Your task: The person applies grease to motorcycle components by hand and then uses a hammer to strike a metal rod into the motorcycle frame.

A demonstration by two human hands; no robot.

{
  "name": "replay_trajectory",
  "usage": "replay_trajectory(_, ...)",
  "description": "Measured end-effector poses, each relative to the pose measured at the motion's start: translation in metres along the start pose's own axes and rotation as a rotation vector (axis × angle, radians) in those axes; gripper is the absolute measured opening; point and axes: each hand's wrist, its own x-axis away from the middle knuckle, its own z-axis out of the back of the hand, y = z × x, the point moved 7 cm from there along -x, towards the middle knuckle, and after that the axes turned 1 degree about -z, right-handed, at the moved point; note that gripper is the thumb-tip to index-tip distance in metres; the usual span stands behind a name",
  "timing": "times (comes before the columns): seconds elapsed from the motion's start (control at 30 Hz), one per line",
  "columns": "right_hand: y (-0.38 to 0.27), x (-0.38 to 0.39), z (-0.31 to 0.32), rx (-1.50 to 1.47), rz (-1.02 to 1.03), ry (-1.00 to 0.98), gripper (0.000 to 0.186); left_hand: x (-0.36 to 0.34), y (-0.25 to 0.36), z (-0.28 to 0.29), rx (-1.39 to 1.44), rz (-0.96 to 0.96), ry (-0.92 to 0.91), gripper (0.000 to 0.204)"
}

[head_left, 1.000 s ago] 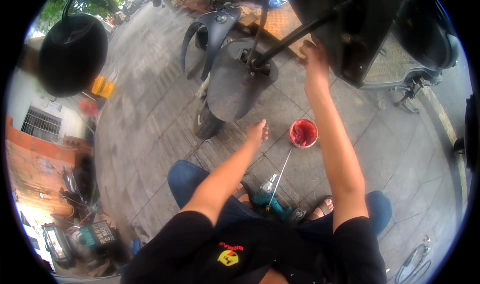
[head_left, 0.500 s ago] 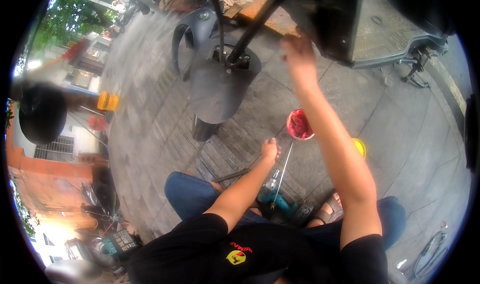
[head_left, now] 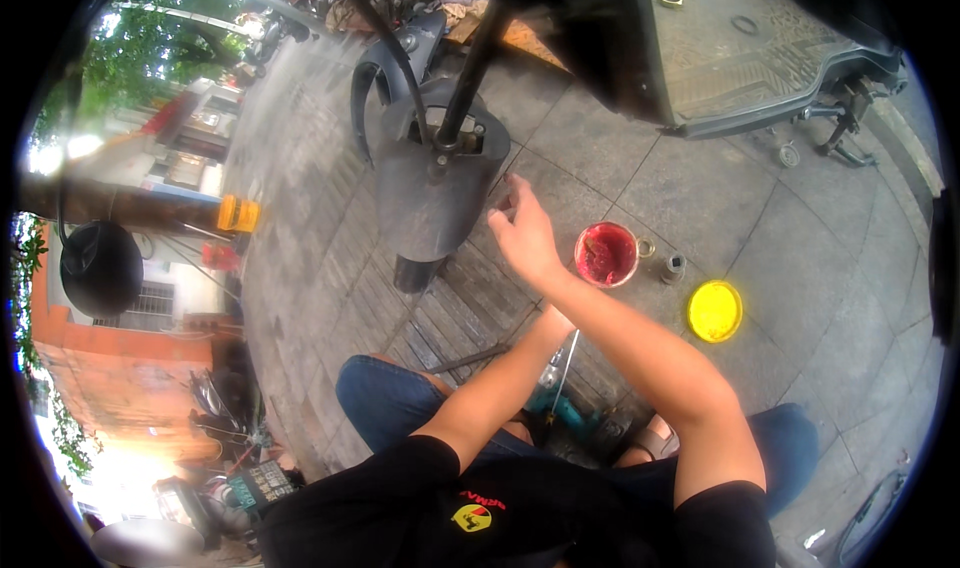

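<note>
Over outdoor paving (head_left: 810,268), with orange wall (head_left: 120,378) leftward, holding right hand (head_left: 524,236) half-open, seemingly empty, near fender (head_left: 425,198); can't tell hidden left fingers' state.

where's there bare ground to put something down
Bare paving lies right of the yellow lid, toward the curb, and between the tub of red paste and the scooter footboard. It's crowded beside the tub, with a socket and ring, and around the teal power tool.

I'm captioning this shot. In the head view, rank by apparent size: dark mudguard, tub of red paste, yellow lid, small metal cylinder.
1. Dark mudguard
2. Tub of red paste and yellow lid: nearly alike, so unranked
3. Small metal cylinder
</note>
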Motion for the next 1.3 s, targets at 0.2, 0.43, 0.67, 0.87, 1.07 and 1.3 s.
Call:
replay_trajectory(0.2, 0.0, 0.006, -0.012, 0.001, -0.014, -0.07, 0.06, 0.001, -0.007, -0.059, 0.017, -0.034, -0.047, 0.075)
replay_trajectory(0.43, -0.017, -0.011, 0.001, -0.055, 0.001, -0.015, 0.056, 0.02, 0.018, -0.104, -1.222, -0.014, -0.151, 0.072)
replay_trajectory(0.67, -0.035, -0.004, -0.012, -0.244, 0.014, -0.028, 0.048, 0.238, 0.128, -0.117, -2.739, 0.297, -0.85, 0.058)
replay_trajectory(0.87, -0.06, -0.015, -0.004, -0.177, 0.088, -0.175, 0.043, 0.344, 0.144, -0.247, -1.979, -0.631, -0.834, 0.052)
replay_trajectory(1.07, -0.102, 0.041, 0.031, 1.073, 0.235, -0.819, 0.044, 0.359, 0.161, -0.271, -1.881, -1.134, -1.128, 0.042)
replay_trajectory(1.3, -0.146, 0.158, 0.133, 0.641, -0.222, -0.32, 0.038, 0.321, 0.224, -0.265, -1.242, -0.909, -0.645, 0.035)
